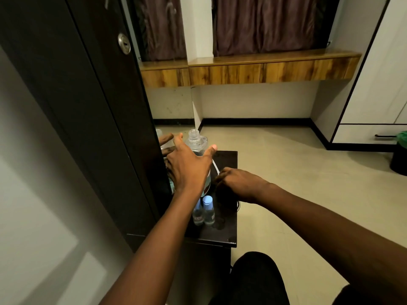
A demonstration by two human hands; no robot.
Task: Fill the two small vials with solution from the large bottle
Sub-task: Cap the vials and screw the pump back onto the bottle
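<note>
On the black table (226, 164) stand two vials (208, 213), labels unreadable.

A home bedroom: dark wardrobe door (77, 106) at nine o'clock, curtains (264, 25) over a wooden ledge (264, 69) at twelve.

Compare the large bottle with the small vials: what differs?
The large bottle has an uncapped threaded neck; the small vials wear blue caps. The large bottle is far taller and stands farther back; the small vials sit nearer the table front edge. All are clear and upright.
</note>
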